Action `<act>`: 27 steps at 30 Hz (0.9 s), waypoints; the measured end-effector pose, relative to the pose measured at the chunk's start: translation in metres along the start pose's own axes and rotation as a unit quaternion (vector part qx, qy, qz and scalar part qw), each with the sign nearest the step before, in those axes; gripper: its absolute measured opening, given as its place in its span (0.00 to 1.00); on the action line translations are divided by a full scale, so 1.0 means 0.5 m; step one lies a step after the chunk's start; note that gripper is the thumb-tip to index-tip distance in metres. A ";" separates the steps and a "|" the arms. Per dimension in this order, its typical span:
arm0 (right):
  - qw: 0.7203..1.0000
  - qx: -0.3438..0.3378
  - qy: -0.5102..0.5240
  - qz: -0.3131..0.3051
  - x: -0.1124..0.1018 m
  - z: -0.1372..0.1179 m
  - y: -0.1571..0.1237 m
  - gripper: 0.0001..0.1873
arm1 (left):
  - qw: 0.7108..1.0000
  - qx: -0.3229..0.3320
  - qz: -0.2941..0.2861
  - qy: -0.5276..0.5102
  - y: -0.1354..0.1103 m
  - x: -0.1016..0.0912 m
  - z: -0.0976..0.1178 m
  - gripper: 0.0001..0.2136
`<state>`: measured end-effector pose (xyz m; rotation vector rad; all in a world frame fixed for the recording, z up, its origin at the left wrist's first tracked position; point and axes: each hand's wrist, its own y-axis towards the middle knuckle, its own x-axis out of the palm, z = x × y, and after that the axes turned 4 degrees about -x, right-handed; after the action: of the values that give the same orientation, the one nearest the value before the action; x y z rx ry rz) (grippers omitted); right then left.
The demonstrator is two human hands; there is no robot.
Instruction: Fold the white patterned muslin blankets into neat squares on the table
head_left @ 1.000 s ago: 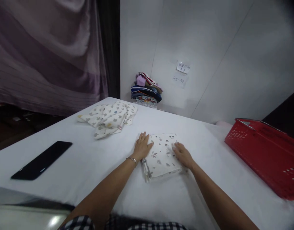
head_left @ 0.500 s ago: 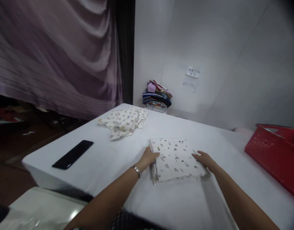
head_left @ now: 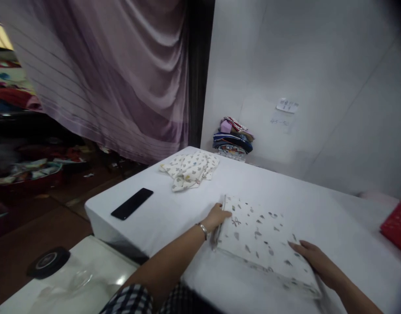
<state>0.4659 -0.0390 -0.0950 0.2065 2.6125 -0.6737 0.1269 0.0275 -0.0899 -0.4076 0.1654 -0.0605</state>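
A white folded cloth point(head_left: 257, 235) printed with small grey and brown motifs lies on the white table in front of me. My left hand point(head_left: 218, 216), with a metal bracelet at the wrist, grips its left edge, thumb on top and the other fingers partly hidden. On the opposite side my right hand point(head_left: 313, 259) holds the right edge, thumb over the print and fingers mostly out of sight underneath. Farther back lies a crumpled white cloth point(head_left: 190, 169) with a grey leaf-like print, apart from both hands.
A black phone point(head_left: 132, 203) rests near the left edge of the white table point(head_left: 174, 218). At the right stands a red basket point(head_left: 398, 224). Stacked folded fabrics point(head_left: 233, 137) sit by the wall. A white surface with a dark round object point(head_left: 49, 261) is lower left.
The view has swung left, so things sit farther right. Between my hands the folded cloth looks wider, its right side drawn nearer to me with my right hand.
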 end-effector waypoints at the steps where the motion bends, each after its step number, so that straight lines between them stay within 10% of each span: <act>1: 0.999 -0.006 -0.046 0.009 0.002 0.001 -0.007 0.42 | 1.000 -0.008 -0.012 -0.001 0.001 0.000 -0.004 0.27; 7: 0.916 -0.234 -0.304 0.120 0.034 -0.021 -0.046 0.34 | 0.989 -0.069 -0.122 -0.038 -0.007 -0.017 -0.016 0.22; 13: 0.844 -0.472 -0.250 -0.052 0.152 -0.026 -0.124 0.25 | 0.978 -0.096 -0.178 -0.054 -0.036 -0.056 -0.024 0.20; 21: 0.752 -0.601 -0.266 -0.053 0.290 -0.080 -0.163 0.22 | 0.990 -0.014 -0.125 0.066 -0.071 -0.050 -0.037 0.20; 27: 0.751 -0.595 -0.286 -0.027 0.332 -0.103 -0.172 0.16 | 0.988 -0.021 -0.154 -0.015 -0.083 -0.046 -0.060 0.22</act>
<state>0.2772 -0.0825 -0.0912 -0.4102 1.9429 0.8611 0.0979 -0.0199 -0.0971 -0.4736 0.0729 -0.3557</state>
